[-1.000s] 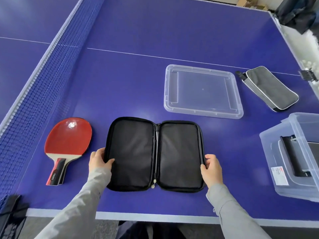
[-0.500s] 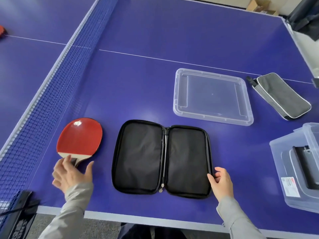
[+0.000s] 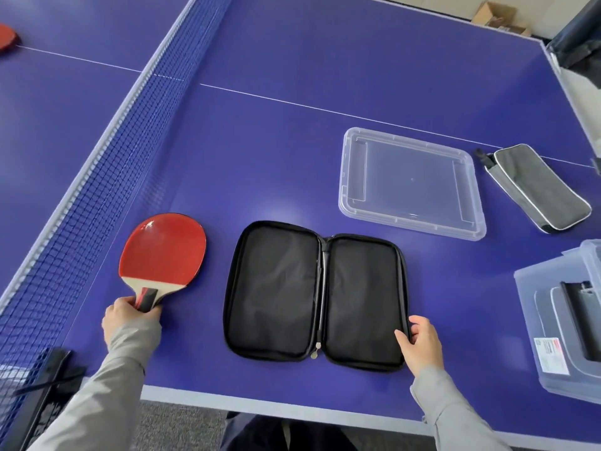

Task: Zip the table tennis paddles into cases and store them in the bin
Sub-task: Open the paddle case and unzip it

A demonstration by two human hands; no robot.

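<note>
- Since a moment ago, the left hand (image 3: 128, 317) has closed round the handle of the red-rubbered wooden paddle (image 3: 163, 255), lying flat at nine o'clock.
- Right hand (image 3: 419, 341) pinches the open black fabric zip case (image 3: 315, 296) at its right edge.
- Clear plastic bin (image 3: 533, 281), three o'clock, seems to hold one case already; a grey zipped pouch (image 3: 536, 187) waits at two o'clock.
- Loading, zipping and storing remain.

A blue net (image 3: 107, 177) crosses the blue desk (image 3: 292, 151) from near left to far centre. Cardboard boxes (image 3: 497, 16) sit on the floor beyond the far right corner. Grey carpet (image 3: 175, 424) shows below the desk's near edge.
</note>
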